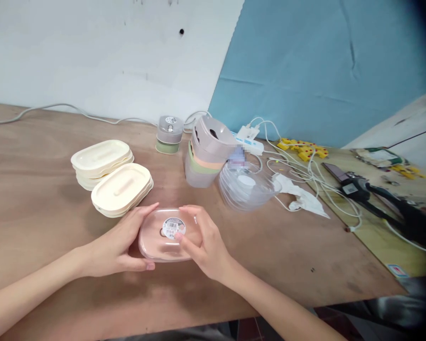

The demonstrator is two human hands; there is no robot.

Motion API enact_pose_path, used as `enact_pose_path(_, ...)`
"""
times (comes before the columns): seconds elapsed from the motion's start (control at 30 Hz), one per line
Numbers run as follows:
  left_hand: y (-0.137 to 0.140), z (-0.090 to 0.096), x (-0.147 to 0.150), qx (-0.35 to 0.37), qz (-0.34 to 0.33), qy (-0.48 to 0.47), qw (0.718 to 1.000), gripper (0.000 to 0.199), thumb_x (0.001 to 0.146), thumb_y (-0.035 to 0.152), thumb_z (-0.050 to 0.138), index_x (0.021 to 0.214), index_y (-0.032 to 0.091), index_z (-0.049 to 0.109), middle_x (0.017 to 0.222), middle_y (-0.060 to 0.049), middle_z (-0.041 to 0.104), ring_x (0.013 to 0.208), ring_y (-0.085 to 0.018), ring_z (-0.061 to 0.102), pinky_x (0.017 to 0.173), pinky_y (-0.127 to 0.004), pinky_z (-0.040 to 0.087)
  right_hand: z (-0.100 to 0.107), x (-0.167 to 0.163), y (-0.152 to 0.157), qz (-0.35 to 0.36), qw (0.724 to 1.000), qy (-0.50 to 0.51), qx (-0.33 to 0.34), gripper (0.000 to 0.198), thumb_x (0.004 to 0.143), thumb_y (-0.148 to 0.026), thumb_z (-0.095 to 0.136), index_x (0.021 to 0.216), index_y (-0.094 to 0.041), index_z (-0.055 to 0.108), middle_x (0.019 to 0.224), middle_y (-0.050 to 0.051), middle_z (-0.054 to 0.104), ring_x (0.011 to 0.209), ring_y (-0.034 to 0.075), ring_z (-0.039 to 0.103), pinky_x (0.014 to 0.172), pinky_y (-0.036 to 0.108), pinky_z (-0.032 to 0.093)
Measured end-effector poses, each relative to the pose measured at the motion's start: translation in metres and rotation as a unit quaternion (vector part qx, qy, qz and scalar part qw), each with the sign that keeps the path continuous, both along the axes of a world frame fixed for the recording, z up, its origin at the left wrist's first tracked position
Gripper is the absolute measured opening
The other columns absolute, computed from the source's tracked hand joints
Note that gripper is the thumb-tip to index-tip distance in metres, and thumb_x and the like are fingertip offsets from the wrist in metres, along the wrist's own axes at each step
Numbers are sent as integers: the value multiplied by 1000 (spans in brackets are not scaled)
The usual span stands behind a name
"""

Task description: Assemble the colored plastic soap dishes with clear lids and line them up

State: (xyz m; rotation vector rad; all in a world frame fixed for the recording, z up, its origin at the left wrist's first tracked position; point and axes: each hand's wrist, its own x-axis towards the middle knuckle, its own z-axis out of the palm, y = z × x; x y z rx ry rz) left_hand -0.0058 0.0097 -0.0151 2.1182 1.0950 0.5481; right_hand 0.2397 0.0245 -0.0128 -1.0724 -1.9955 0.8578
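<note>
Between my hands near the front of the table is a pink plastic box with a clear lid and a round white label. My left hand grips its left end, fingers along the far side and thumb at the near side. My right hand holds the right end, its thumb lying on the lid by the label. Just beyond my left hand are two stacks of cream oval lids, the nearer stack and the farther stack.
Stacked containers in grey, orange and green stand behind the box, with nested clear lids beside them. Two small lidded boxes are stacked near the wall. White cables, a crumpled tissue, a power strip and a black strapped device lie rightward.
</note>
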Motion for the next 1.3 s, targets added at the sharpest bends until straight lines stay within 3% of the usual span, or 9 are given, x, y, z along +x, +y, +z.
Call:
enact_pose_path(0.2, 0, -6, -5, -14, -4, -3, 1000, 88, 88, 51, 60, 152, 35, 1, 154, -11, 27, 138, -35, 34, 110, -55, 34, -1, 3, 0, 31, 999, -3, 32, 40, 90, -38, 56, 125, -20, 48, 127, 14, 52, 123, 25, 51, 102, 44, 44)
enact_pose_path(0.33, -2, -9, -10, -12, 14, 10, 1000, 90, 88, 58, 55, 154, 34, -3, 160, -9, 21, 144, -35, 25, 115, -53, 30, 0, 7, 2, 79, 991, -25, 103, 50, 87, -43, 60, 129, -19, 47, 135, 17, 46, 130, 29, 44, 104, 47, 42)
enact_pose_path(0.47, -2, -8, -13, -17, 3, 22, 1000, 88, 92, 53, 53, 154, 32, -6, 161, -10, 17, 147, -34, 19, 117, -52, 26, -1, 10, 4, 108, 980, -58, 159, 57, 85, -47, 62, 131, -19, 46, 136, 19, 45, 130, 31, 44, 101, 49, 45)
enact_pose_path(0.6, -3, -8, -13, -6, -5, 37, 999, 89, 93, 46, 54, 154, 27, -8, 162, -14, 11, 148, -36, 14, 116, -55, 24, 0, 11, 6, 105, 980, -83, 149, 57, 84, -50, 63, 130, -18, 48, 136, 20, 46, 127, 31, 48, 99, 49, 46)
enact_pose_path(0.8, 1, -12, -14, 14, -14, 45, 999, 94, 89, 45, 60, 154, 30, -6, 161, -14, 16, 145, -38, 23, 114, -59, 29, 1, 15, 7, 104, 982, -91, 129, 61, 81, -55, 65, 129, -20, 51, 138, 18, 47, 126, 31, 50, 100, 48, 46)
enact_pose_path(0.93, 5, -9, -14, 46, -59, 82, 994, 99, 86, 40, 64, 154, 26, -8, 160, -17, 18, 145, -39, 23, 112, -56, 34, 0, 26, 2, 116, 971, -133, 160, 79, 72, -66, 69, 132, -20, 49, 140, 21, 45, 124, 33, 51, 97, 50, 48)
enact_pose_path(1.03, 4, -5, -11, 47, -57, 94, 993, 96, 88, 41, 62, 153, 26, -6, 158, -15, 24, 145, -35, 24, 113, -54, 33, 6, 43, -7, 106, 961, -178, 184, 76, 74, -63, 69, 132, -18, 48, 141, 22, 46, 124, 34, 52, 96, 50, 49)
enact_pose_path(1.17, -1, -3, -7, 43, -28, 87, 995, 80, 90, 41, 58, 152, 28, 9, 157, -10, 29, 145, -30, 25, 114, -50, 32, 25, 78, -24, 50, 924, -309, 220, 63, 81, -46, 66, 133, -17, 47, 141, 21, 49, 128, 37, 46, 95, 55, 46)
enact_pose_path(1.3, -2, -5, -6, 57, -22, 90, 994, 77, 88, 39, 59, 151, 24, 18, 154, -12, 32, 143, -31, 28, 113, -49, 33, 44, 114, -35, -72, 846, -439, 294, 45, 85, -35, 55, 127, -18, 53, 141, 21, 48, 131, 45, 40, 92, 64, 42)
